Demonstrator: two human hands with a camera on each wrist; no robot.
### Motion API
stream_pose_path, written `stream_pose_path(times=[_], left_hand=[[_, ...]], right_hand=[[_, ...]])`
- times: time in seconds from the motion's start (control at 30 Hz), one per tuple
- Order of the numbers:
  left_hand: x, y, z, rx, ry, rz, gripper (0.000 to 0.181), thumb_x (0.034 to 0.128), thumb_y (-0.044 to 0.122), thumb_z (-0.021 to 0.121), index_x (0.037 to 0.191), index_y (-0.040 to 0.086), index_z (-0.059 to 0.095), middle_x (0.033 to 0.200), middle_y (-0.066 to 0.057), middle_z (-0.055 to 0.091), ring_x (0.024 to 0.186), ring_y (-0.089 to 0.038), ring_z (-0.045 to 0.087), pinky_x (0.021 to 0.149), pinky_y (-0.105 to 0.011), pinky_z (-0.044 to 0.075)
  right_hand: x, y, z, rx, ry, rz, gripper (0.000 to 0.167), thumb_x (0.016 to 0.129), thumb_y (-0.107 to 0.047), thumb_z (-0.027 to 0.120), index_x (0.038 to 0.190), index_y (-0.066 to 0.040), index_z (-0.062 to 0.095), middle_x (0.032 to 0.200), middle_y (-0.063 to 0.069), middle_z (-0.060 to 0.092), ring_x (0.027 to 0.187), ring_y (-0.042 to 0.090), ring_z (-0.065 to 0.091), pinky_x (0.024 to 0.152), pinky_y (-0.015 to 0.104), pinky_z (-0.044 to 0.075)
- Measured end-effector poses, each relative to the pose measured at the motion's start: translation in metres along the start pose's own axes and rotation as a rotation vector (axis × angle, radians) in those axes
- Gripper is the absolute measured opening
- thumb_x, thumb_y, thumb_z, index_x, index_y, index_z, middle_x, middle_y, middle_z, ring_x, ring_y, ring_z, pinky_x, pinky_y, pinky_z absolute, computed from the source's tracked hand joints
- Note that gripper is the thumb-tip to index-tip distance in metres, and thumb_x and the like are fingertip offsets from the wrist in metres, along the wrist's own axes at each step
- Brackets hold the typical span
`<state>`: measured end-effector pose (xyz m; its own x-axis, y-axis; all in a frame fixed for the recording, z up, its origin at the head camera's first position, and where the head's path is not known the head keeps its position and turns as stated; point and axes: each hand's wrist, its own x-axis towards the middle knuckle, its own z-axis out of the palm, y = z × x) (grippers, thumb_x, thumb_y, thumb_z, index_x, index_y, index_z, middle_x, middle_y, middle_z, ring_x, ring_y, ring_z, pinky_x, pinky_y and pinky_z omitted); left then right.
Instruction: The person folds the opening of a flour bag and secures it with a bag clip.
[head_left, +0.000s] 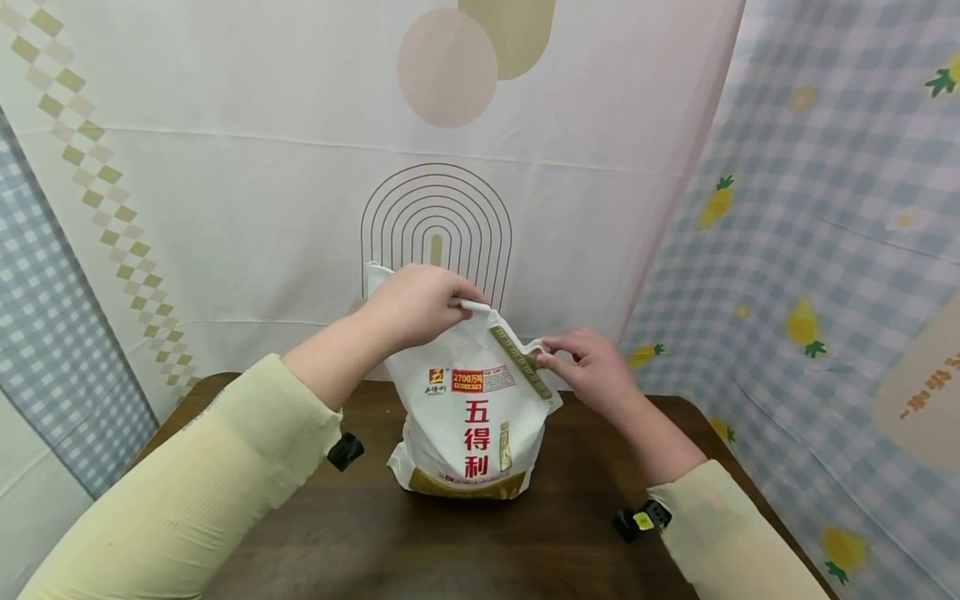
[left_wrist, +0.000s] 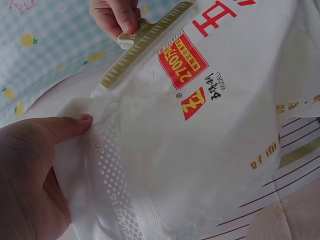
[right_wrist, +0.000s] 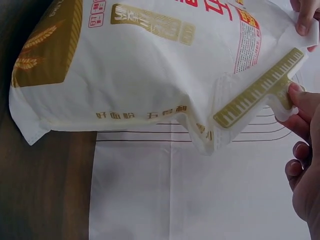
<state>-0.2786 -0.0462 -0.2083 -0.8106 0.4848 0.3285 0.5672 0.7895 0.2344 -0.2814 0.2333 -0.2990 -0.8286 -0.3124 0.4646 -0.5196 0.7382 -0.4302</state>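
Observation:
A white flour bag [head_left: 442, 425] with red lettering and a gold base band stands on the table, its top pulled upward. My left hand [head_left: 416, 304] pinches the bag's top edge near the upper left; the left wrist view shows the thumb [left_wrist: 75, 127] on the white plastic. A gold and white bag clip [right_wrist: 260, 87] lies along the bag's upper right edge. Its handle is between the thumb and fingers of my right hand [head_left: 592, 367]. Whether the clip is fully closed on the plastic, I cannot tell.
The brown wooden table [head_left: 345, 533] carries the bag near its back edge. Behind it hangs a pale patterned cloth [head_left: 300, 208], close to the bag. A checked cloth with pineapples [head_left: 810, 200] hangs at the right. Dark wrist cameras [head_left: 346, 451] sit at both cuffs.

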Motion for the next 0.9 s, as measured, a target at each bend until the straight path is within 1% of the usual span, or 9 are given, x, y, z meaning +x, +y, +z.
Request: stream_pose_path(times=[0.27,0.43,0.57,0.63,0.77,0.83,0.9], left_hand=[[-0.002,0.000,-0.001,-0.004,0.004,0.012,0.020,0.0960,0.024,0.066,0.112,0.030,0.076,0.109,0.011,0.072,0.107,-0.014,0.065,0.092,-0.037,0.048],[-0.003,-0.002,-0.002,0.001,0.000,0.013,0.020,0.0960,0.024,0.066,0.113,0.029,0.076,0.109,0.011,0.072,0.107,-0.015,0.065,0.093,-0.038,0.048],[-0.004,-0.003,-0.003,0.001,0.000,0.006,0.020,0.0960,0.024,0.066,0.113,0.029,0.076,0.109,0.010,0.072,0.107,-0.015,0.065,0.093,-0.038,0.048],[-0.004,-0.004,-0.003,0.003,0.001,0.002,0.020,0.0961,0.025,0.066,0.113,0.029,0.076,0.109,0.010,0.072,0.105,-0.015,0.065,0.092,-0.038,0.049],[-0.005,-0.003,-0.002,0.023,0.004,-0.001,0.021,0.0964,0.026,0.066,0.115,0.030,0.075,0.110,0.010,0.072,0.101,-0.015,0.065,0.086,-0.036,0.049],[-0.005,-0.003,-0.002,0.034,0.007,0.001,0.022,0.0964,0.026,0.065,0.117,0.029,0.074,0.111,0.010,0.072,0.100,-0.015,0.065,0.086,-0.036,0.048],[-0.006,-0.002,-0.003,0.049,0.006,0.005,0.024,0.0962,0.026,0.065,0.118,0.029,0.073,0.112,0.010,0.072,0.099,-0.015,0.065,0.090,-0.038,0.045]], right_hand=[[0.000,-0.003,0.002,-0.011,0.000,0.000,0.030,0.091,-0.029,0.072,0.116,-0.012,0.075,0.100,0.002,0.068,0.075,0.017,0.044,0.064,0.035,0.039],[0.001,-0.005,0.002,-0.015,-0.020,0.020,0.032,0.090,-0.030,0.074,0.117,-0.012,0.075,0.095,0.001,0.066,0.073,0.017,0.045,0.062,0.034,0.040],[0.002,-0.007,0.003,-0.007,-0.024,0.007,0.030,0.089,-0.028,0.075,0.115,-0.011,0.075,0.088,0.000,0.063,0.072,0.017,0.046,0.060,0.033,0.040],[0.001,-0.007,0.004,0.005,-0.021,-0.008,0.029,0.089,-0.026,0.075,0.114,-0.010,0.074,0.085,0.000,0.061,0.073,0.017,0.047,0.059,0.032,0.040],[-0.001,-0.008,0.008,0.026,-0.007,-0.017,0.028,0.091,-0.023,0.073,0.116,-0.010,0.073,0.085,0.000,0.059,0.077,0.016,0.050,0.060,0.032,0.042],[-0.002,-0.009,0.010,0.036,0.002,-0.018,0.028,0.092,-0.023,0.072,0.117,-0.010,0.072,0.088,-0.001,0.060,0.079,0.017,0.050,0.062,0.032,0.042],[-0.003,-0.009,0.011,0.047,0.013,-0.017,0.028,0.093,-0.022,0.072,0.118,-0.010,0.072,0.089,0.000,0.060,0.080,0.018,0.051,0.064,0.033,0.042]])
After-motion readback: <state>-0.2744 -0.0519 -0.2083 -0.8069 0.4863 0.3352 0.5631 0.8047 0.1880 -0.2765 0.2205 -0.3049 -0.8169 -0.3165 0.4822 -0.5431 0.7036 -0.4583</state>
